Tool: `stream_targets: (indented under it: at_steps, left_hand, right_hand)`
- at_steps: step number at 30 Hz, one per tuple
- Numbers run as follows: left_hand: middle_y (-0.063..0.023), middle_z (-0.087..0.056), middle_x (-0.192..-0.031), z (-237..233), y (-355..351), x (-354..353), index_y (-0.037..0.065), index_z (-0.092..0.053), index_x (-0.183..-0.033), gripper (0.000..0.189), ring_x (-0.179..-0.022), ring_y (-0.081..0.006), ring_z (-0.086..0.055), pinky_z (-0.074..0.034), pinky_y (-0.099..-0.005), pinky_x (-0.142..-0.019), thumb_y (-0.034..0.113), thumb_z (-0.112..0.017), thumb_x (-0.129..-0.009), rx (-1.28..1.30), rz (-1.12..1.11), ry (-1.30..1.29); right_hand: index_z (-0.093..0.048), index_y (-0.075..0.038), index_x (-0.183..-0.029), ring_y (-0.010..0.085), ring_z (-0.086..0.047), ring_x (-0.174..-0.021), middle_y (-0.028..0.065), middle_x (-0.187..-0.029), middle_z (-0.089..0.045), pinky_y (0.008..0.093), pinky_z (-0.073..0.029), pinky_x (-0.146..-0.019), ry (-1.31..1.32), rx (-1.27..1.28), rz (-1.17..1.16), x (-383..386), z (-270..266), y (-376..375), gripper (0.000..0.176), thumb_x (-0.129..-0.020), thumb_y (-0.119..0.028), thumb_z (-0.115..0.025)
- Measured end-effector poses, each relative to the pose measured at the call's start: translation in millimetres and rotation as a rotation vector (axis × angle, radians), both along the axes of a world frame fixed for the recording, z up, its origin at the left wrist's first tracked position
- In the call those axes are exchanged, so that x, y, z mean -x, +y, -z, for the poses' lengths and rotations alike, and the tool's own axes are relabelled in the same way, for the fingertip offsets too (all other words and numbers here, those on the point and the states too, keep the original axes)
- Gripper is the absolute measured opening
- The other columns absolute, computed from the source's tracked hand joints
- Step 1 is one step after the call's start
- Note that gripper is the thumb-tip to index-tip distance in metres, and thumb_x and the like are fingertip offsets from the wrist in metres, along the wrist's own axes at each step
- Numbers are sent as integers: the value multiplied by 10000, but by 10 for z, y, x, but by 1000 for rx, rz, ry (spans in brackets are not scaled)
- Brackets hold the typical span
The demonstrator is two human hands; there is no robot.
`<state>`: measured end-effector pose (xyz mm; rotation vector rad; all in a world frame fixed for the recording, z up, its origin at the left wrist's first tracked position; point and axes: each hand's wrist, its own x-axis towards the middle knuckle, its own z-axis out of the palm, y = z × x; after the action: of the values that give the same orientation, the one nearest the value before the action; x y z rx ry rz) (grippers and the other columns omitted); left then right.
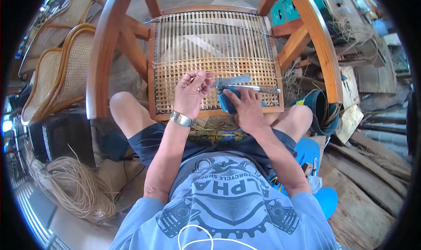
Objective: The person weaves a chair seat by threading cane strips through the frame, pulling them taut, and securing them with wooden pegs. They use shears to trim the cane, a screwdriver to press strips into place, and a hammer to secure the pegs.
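A wooden chair frame [151,92] holds a panel of cane strands [175,72], woven in a grid near me and in parallel lines farther off. Over the near part of the weave, my left hand [193,88] has its thumb and fingers pinched together; what lies between them is too small to name. Just to its right, my right hand [247,107] is closed on a blue cloth [226,102]. Metal tools with flat and rod-like parts [237,80] lie across the fingers of that hand, pointing right.
Curved cane-backed chairs [79,53] stand at the left. A coil of cane strands [79,184] lies at the lower left. To the right are a dark bucket [313,101], planks [359,171], a blue stool [326,202] and a green crate [287,9].
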<state>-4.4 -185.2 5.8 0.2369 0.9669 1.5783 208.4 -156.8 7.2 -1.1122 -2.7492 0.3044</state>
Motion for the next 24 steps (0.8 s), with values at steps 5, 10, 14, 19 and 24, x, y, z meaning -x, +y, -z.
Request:
stream_targets:
  at_steps: [5, 10, 14, 19, 24]
  left_hand:
    - [-110, -737, -1044, 88, 56, 179, 81, -647, -1002, 115, -827, -113, -665, -525, -238, -713, 187, -684, -976, -8, -55, 43]
    - [-45, -729, -891, -32, 233, -32, 40, -649, -1022, 82, -786, -71, -642, -513, -232, -679, 99, -664, -968, -39, 54, 547]
    - [-19, -704, -925, -245, 298, -95, 51, -663, -1038, 90, -833, -85, -641, -519, -249, -743, 52, -667, -948, -252, 109, 459]
    - [-18, -638, -942, -307, -87, 326, 47, -650, -1021, 89, -830, -88, -567, -467, -248, -771, 65, -684, -940, -46, -292, 808]
    - [-18, -641, -923, -456, -1030, 654, 54, -627, -990, 12, -827, -88, -571, -465, -226, -749, 60, -633, -981, 15, -525, 714]
  right_hand:
    - [-502, -71, -1370, 336, -592, -1029, 152, -1088, -595, 459, -462, -931, 639, 455, 215, -92, -437, 232, 682, -767, -124, -816]
    - [-512, 8, -1223, 302, -655, -1006, 193, -1106, -616, 423, -518, -906, 694, 175, 113, 136, -873, 549, 588, -792, -207, -849]
    - [-501, -50, -1271, 297, -657, -1052, 161, -1127, -631, 412, -512, -930, 693, 423, 17, 448, -841, 664, 577, -780, -104, -799]
    - [-642, -123, -1128, 310, -654, -977, 64, -1106, -642, 439, -529, -808, -284, -41, -90, 75, -625, 1013, 369, -764, -87, -698]
    - [-661, -128, -1089, 276, -609, -1035, 75, -1058, -619, 425, -510, -808, -290, -411, 217, -1045, -266, 1420, 327, -787, -16, -605]
